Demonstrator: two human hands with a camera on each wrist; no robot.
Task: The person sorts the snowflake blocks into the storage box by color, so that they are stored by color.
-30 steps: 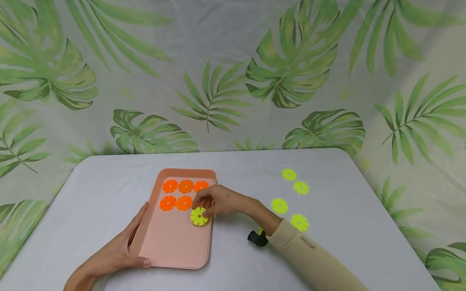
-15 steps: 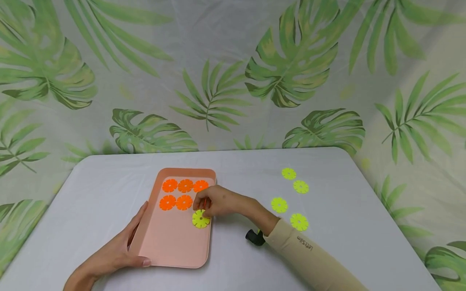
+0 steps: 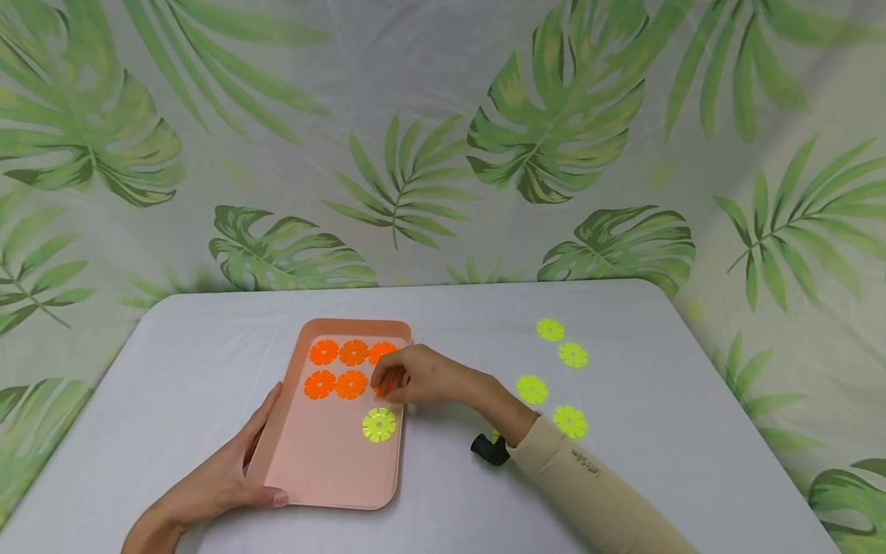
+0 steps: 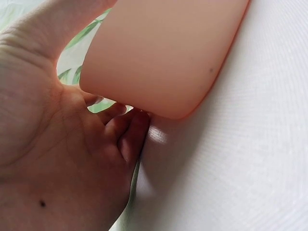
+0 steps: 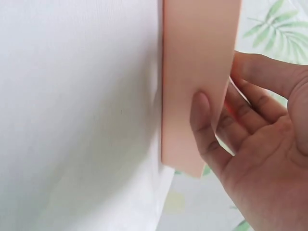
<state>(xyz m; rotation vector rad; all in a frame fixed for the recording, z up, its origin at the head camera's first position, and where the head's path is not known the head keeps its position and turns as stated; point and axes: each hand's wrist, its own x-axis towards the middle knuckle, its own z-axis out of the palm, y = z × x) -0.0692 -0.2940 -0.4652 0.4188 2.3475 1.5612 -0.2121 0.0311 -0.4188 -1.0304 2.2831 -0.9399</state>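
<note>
My left hand [image 3: 218,481] grips the near left corner of a pink tray [image 3: 325,469], its thumb along the near edge. The left wrist view has the fingers curled against the tray's outer wall [image 4: 159,57]. A yellow-green notched disc [image 3: 379,425] lies flat in the tray on the right. Just beyond it, my right hand [image 3: 429,377] hovers at the right rim with loosely bent fingers, over a partly hidden orange disc [image 3: 380,388]. Several more orange notched discs [image 3: 351,385] fill two rows at the far end. In the right wrist view one finger [image 5: 201,113] lies outside the tray wall.
Several yellow-green discs [image 3: 531,389] lie scattered on the white table [image 3: 644,385] to the right of the tray; one is mostly hidden by the right wrist. A small black device [image 3: 490,450] sits at that wrist. A leaf-patterned cloth [image 3: 415,115] hangs behind.
My right hand has let go of the yellow-green disc and shifted slightly up and away. The disc now lies nearer me in the tray. The left hand has stayed put.
</note>
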